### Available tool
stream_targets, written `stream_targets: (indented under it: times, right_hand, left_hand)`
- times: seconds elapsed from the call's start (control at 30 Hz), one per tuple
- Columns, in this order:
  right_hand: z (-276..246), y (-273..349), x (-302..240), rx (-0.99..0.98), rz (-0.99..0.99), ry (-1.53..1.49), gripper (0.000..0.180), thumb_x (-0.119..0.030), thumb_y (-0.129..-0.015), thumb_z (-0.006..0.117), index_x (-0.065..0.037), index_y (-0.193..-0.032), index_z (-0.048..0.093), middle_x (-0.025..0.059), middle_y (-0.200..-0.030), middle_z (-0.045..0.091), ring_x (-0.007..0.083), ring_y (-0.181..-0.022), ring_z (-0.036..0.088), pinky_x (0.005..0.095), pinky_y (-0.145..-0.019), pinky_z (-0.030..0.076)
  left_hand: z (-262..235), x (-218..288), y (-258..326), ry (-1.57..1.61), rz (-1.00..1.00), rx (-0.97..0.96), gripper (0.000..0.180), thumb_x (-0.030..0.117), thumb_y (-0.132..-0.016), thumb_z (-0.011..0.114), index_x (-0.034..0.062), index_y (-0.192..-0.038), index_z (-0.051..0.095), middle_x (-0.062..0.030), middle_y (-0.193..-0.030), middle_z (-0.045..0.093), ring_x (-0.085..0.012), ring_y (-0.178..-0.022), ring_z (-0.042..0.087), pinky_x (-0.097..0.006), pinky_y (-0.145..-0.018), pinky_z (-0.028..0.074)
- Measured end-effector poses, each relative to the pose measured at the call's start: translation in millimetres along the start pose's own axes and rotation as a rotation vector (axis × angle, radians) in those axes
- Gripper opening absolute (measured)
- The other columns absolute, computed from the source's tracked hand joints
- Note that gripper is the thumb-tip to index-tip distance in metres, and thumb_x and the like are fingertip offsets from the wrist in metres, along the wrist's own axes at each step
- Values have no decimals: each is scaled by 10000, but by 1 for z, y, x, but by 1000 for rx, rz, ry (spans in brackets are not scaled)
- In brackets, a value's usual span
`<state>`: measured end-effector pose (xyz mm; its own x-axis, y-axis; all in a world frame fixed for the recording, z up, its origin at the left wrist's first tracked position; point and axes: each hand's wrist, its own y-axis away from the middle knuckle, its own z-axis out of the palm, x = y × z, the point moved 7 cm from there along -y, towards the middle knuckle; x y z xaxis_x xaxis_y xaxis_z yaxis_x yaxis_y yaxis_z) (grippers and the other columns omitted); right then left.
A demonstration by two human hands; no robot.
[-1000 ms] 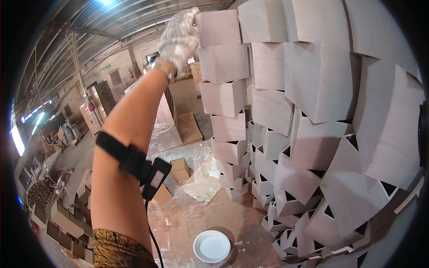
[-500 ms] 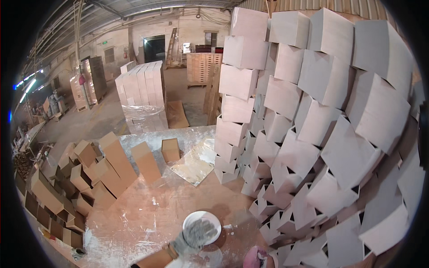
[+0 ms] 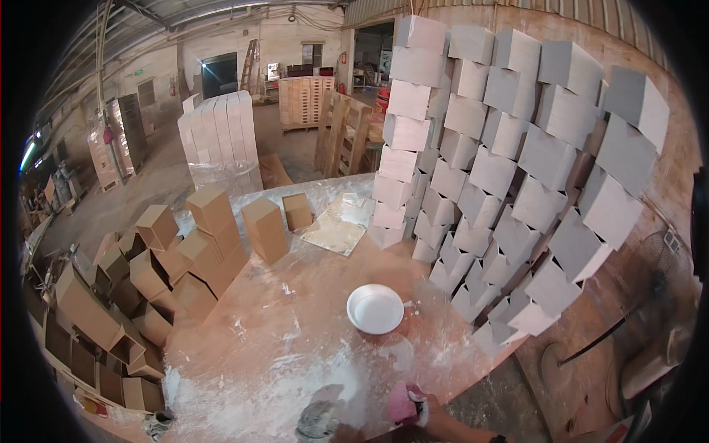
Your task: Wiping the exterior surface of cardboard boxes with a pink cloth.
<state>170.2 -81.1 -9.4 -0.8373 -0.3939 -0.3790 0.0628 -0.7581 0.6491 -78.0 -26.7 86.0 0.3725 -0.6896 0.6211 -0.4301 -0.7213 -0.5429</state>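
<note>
**White powder back under your hands, box stack left alone**

White powder (image 3: 292,380) lay spread over the worktop (image 3: 295,288) on the near side of the white bowl (image 3: 375,308), and that was where both of your hands had come to. A second before, your left arm was stretched up to the top of the pale box stack (image 3: 502,170) that rises just beyond and to the right of the bowl. By this moment the arm had dropped. Your left hand (image 3: 321,422), in a powder-dusted glove, sat at the worktop's near edge, nearer you than the bowl and a little to its left. Your right hand (image 3: 408,404), in a pink glove, was beside it, nearer you than the bowl and slightly to its right.

Your view had also swung down and leftward, so the brown cartons (image 3: 207,244) well to the left of the bowl now showed.

Both hands were cut off by the lower edge. I could not tell whether either grip was clenched, released or grasping anything. The bowl stood untouched, apart from both hands.

I judged that the reach to the stack was over and that the work had returned to the powdered patch.
</note>
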Motion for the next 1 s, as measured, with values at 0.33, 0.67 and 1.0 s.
stream_targets:
  times: [0.33, 0.67, 1.0]
  right_hand:
    - [8, 0, 74, -195, -30, -32, 284, -120, -837, 568, -48, -1105, 514, 109, -959, 592, 266, -887, 599, 407, -791, 509]
    - [8, 1, 43, -250, -45, -214, 329, -63, -818, 553, -80, -1142, 497, 122, -964, 579, 289, -855, 588, 432, -721, 498]
    - [-3, -6, -79, -133, -207, -7, 255, -212, -795, 584, -68, -998, 533, 100, -871, 575, 270, -722, 581, 370, -551, 468]
  left_hand:
    - [-67, -12, 129, -246, -230, 72, 307, 139, -860, 529, 56, -1152, 573, -172, -1147, 575, -354, -1056, 536, -432, -909, 433]
    - [-134, -45, 43, -524, -125, 19, 404, 224, -807, 590, 78, -1180, 541, -155, -1161, 550, -346, -1088, 503, -441, -934, 394]
    - [-177, 68, -308, -895, 264, 92, 449, 222, -819, 622, 79, -1225, 498, -152, -1212, 523, -336, -1149, 470, -430, -964, 380]
